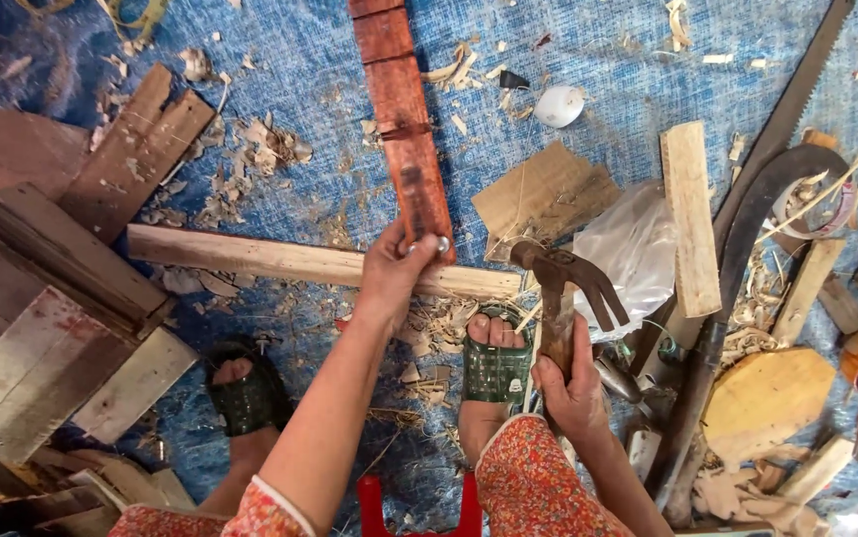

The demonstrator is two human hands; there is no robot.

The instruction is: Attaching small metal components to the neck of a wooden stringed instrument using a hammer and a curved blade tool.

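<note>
the left hand (396,267) pinches a nail (441,244) upright on the near end of a reddish board (404,119), which lies across a pale wooden batten (289,261) on a blue tarp (568,40) strewn with shavings. the right hand (570,383) grips the wooden handle of a rusty claw hammer (565,278), its head raised just beside the nail. two feet in dark sandals (496,370) rest below, and a long saw (782,109) and wood offcuts lie to the right.
</note>
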